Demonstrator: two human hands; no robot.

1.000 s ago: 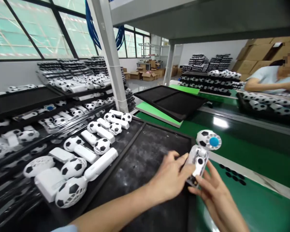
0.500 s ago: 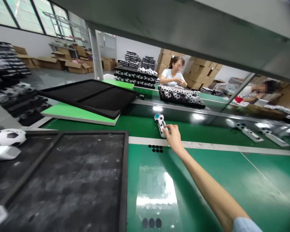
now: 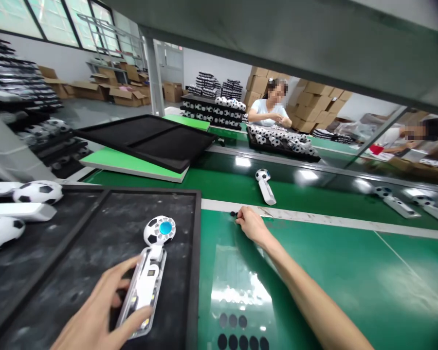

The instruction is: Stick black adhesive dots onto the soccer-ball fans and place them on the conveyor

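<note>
My left hand (image 3: 107,301) grips a white handheld device (image 3: 146,282) with a clear casing and a football-patterned head with a blue centre, above the black tray (image 3: 193,272). My right hand (image 3: 251,224), its fingers pinched together, is at the white strip (image 3: 219,205) beside small black discs (image 3: 233,214); whatever is between the fingertips is too small to make out. Beyond it, another football-headed device (image 3: 266,190) lies on the green surface. More black discs (image 3: 243,341) are on a clear sheet nearer me.
Football-headed pieces (image 3: 38,192) lie at the left of the tray. A second black tray (image 3: 149,138) rests tilted on a green board (image 3: 131,164). Further devices (image 3: 400,206) lie at the right. A person (image 3: 270,109) works across the line; a metal beam (image 3: 295,53) crosses overhead.
My left hand has come into view holding a device. My right hand has left the device on the far green strip and moved nearer, to the small discs. The view has shifted slightly.
</note>
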